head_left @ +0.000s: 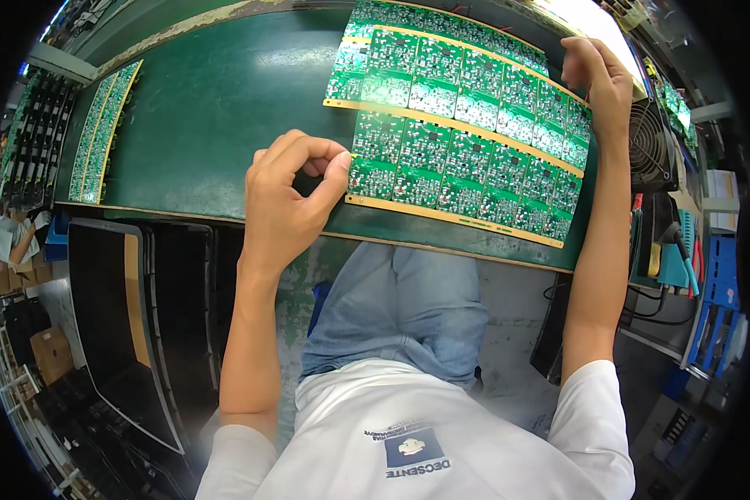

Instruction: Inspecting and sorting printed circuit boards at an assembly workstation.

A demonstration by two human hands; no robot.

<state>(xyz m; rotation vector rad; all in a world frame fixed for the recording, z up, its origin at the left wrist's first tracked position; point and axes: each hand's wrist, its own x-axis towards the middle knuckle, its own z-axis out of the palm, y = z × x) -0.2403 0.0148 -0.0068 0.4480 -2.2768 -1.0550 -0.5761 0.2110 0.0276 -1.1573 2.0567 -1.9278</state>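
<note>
Green circuit board panels [467, 171] with gold-coloured edge strips lie overlapping on the green tabletop in front of me, each divided into several small populated boards. My left hand [296, 187] is at the left edge of the nearest panel, thumb and forefinger pinched together. Whatever sits between those fingertips is too small to name. Beyond the panels' far right corner, my right hand [598, 79] is raised with its fingers curled in. Its fingertips are partly hidden, so I cannot make out what they hold, if anything.
More circuit panels [100, 137] lie at the table's left end. A black fan [648, 146] and a teal holder with tools [679, 250] stand at the right. Under the table's left side are black bins [121, 333]. Another person [12, 233] is far left.
</note>
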